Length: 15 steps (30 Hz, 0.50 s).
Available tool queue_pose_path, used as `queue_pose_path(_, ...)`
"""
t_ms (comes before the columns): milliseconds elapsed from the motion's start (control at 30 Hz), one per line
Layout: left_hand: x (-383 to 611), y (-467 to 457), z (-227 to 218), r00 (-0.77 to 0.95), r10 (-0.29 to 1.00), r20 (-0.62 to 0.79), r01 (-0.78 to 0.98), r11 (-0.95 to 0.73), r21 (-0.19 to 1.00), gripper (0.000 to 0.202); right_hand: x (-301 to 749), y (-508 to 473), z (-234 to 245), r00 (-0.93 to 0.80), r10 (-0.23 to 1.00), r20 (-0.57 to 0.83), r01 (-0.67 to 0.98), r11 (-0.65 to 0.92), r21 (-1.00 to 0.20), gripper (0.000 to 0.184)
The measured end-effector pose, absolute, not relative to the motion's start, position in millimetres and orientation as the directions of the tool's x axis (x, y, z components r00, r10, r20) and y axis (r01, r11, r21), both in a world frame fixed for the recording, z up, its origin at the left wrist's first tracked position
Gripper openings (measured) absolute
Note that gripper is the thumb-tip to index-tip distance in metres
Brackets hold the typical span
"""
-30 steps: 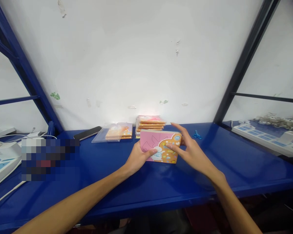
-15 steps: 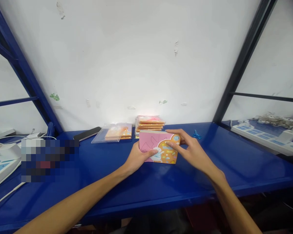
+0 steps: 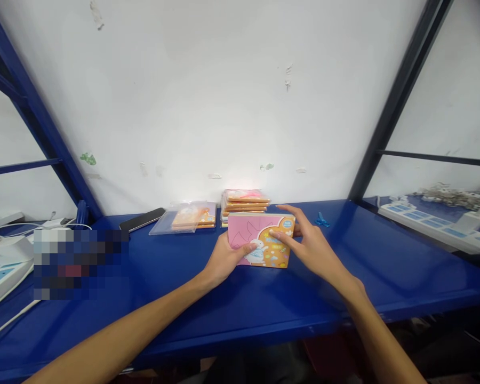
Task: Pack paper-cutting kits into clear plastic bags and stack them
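Observation:
A small pink-and-orange booklet point(image 3: 260, 240) with a white cartoon figure on its cover is held tilted up above the blue table. My left hand point(image 3: 224, 256) grips its left side, thumb across the front and fingers hidden behind. At the right side my right hand point(image 3: 308, 242) has its thumb on the cover, the index finger raised off the top edge and other fingers partly behind it. Behind the booklet stands a stack of similar booklets point(image 3: 246, 202). Left of that, a clear plastic sleeve point(image 3: 168, 226) partly overlaps another orange booklet point(image 3: 206, 217).
A dark phone point(image 3: 142, 218) lies at the back left, and small blue scissors point(image 3: 322, 220) at the back right. White power strips point(image 3: 440, 226) run along both sides, with cables on the left. A blue metal frame post point(image 3: 44, 122) rises at the left.
My right index finger has lifted away from the booklet's top edge. The booklet and my left hand have hardly moved.

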State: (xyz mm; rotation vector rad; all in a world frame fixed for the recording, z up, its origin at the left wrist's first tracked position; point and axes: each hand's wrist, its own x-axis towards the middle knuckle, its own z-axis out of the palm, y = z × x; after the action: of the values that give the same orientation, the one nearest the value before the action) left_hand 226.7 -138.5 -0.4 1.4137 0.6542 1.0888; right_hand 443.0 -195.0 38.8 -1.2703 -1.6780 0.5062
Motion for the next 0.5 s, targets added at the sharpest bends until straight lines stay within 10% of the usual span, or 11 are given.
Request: queue_pose_path(500,223.7,-136.0,1.6,0.430,0.892,0.140,-0.212,-0.052,0.976,0.062,445.1,-192.2,36.7,-0.010,0.911,0.413,0.523,0.357,-0.774,0.044)
